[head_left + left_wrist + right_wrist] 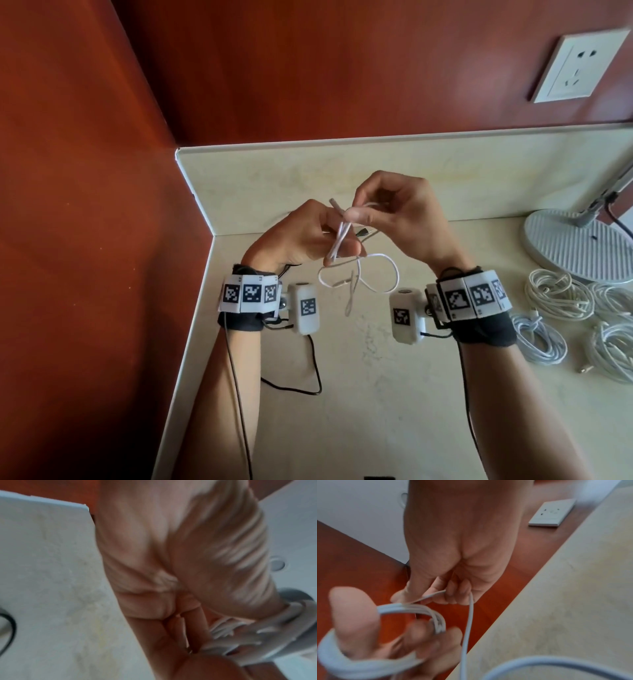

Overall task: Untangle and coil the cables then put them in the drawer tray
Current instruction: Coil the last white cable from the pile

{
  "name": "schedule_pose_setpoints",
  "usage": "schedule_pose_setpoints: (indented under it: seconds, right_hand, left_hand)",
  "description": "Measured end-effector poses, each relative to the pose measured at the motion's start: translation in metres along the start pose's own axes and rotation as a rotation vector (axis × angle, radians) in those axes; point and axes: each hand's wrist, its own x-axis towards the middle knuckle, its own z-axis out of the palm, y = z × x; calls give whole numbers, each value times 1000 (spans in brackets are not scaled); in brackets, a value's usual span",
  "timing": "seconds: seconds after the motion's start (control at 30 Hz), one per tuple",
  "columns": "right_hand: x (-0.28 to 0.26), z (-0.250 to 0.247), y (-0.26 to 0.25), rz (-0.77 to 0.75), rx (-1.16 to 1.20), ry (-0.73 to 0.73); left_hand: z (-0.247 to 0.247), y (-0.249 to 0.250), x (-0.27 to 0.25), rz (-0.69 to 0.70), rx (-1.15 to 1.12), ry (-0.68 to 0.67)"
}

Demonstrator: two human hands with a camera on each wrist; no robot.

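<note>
Both hands are raised above the cream countertop. My left hand grips a small coil of white cable, wound in several turns around its thumb and fingers. In the right wrist view the coil sits just below my right hand, which pinches the cable near its plug end. My right hand is directly above the coil. Loose loops of the same cable hang down between the wrists. The left wrist view is blurred, with white strands at the fingers of my left hand. No drawer tray is in view.
Several coiled white cables lie on the counter at the right, beside a round white lamp base. A wall socket is on the red back wall. Red walls close off the left and the back. A black wire lies on the counter.
</note>
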Motion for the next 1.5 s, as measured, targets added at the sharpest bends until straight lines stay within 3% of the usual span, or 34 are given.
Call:
schedule_pose_setpoints:
  seconds: [0.2,0.47,0.8,1.0,1.1,1.23,1.37,1.5]
  right_hand:
    - [2,17,14,-10,188,55]
    - [-8,29,28,51,164,123]
    - [-7,24,26,-25,39,119]
    - [-1,32,24,-51,-33,391]
    - [-1,33,18,-76,-29,503]
    - [2,27,18,-69,-96,397]
    - [0,30,28,67,-114,262]
    - [-7,35,34,165,-85,149]
  left_hand:
    - [0,16,-4,168,-147,-96]
    - [-4,12,-5,184,-183,-4]
    - [-3,15,-7,205,-260,-73]
    - [4,23,-3,216,-250,-191]
    - [10,26,-1,169,-125,-217]
    - [5,29,-4,158,-74,-139]
    - [4,30,-5,90,20,-89]
    - [-5,27,-7,44,116,46]
